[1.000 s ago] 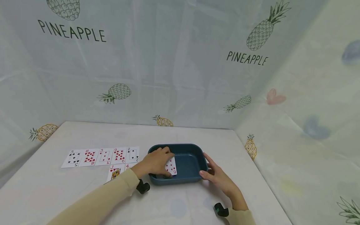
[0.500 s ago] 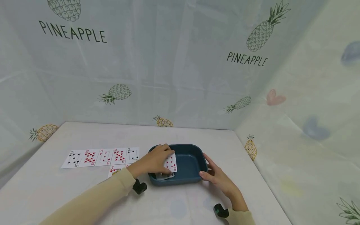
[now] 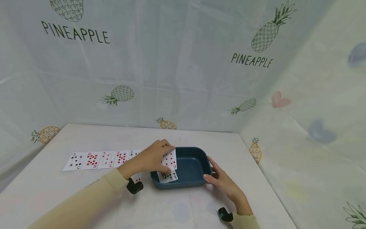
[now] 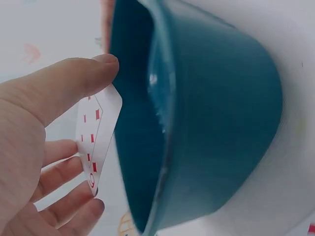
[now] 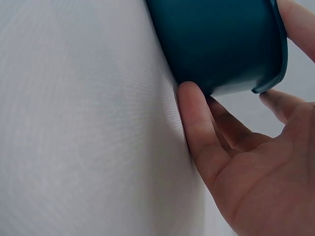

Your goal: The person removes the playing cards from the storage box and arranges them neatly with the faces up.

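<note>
My left hand [image 3: 155, 156] pinches a playing card with red diamonds [image 3: 171, 160] between thumb and fingers, over the left end of a dark teal rectangular dish [image 3: 190, 183]. In the left wrist view the card [image 4: 91, 142] is tilted beside the dish rim, with the thumb on its edge. Under it, other cards [image 3: 171, 177] show inside the dish, a Q and an A visible at their corners. My right hand [image 3: 224, 184] grips the right end of the dish, thumb on the near side; its fingers touch the outer wall in the right wrist view.
Left of the dish, a row of face-up cards lies on the white table, from a five of spades [image 3: 75, 161] to a partly covered two of spades. A second row below is mostly hidden by the left arm. Pineapple-print cloth [image 3: 183, 79] hangs behind.
My left hand has risen and drawn back leftward with the diamonds card, uncovering the cards beneath in the dish. My right hand and the dish have stayed put.
</note>
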Demonstrator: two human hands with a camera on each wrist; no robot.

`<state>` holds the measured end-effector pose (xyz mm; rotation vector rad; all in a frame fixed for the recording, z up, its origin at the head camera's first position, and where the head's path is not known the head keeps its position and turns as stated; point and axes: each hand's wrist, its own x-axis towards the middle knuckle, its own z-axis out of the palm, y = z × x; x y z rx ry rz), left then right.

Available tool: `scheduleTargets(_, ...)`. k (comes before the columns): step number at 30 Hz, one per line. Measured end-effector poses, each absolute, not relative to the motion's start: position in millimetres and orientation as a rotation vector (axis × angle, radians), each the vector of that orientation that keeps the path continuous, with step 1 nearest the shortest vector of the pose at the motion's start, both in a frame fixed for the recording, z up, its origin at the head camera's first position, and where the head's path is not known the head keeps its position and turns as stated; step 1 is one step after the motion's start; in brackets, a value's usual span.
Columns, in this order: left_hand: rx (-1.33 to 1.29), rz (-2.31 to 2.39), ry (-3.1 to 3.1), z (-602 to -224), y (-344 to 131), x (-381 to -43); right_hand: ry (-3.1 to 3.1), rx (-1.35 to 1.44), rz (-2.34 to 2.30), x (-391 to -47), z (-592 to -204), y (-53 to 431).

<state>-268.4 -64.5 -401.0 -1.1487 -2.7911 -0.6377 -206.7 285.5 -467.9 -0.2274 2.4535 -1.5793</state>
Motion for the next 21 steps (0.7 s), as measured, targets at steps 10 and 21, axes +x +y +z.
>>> scheduleTargets(10,-1.105,-0.633,-2.781,-381.4,-95.3,-258.5,2.446,-0.240,-1.589,-206.6,-468.6,285.4)
scheduleTargets(21,-1.071,-0.611,-2.785,-384.2,-137.4,-247.7,2.455,-0.216,-1.592,-207.5,-469.7,285.3)
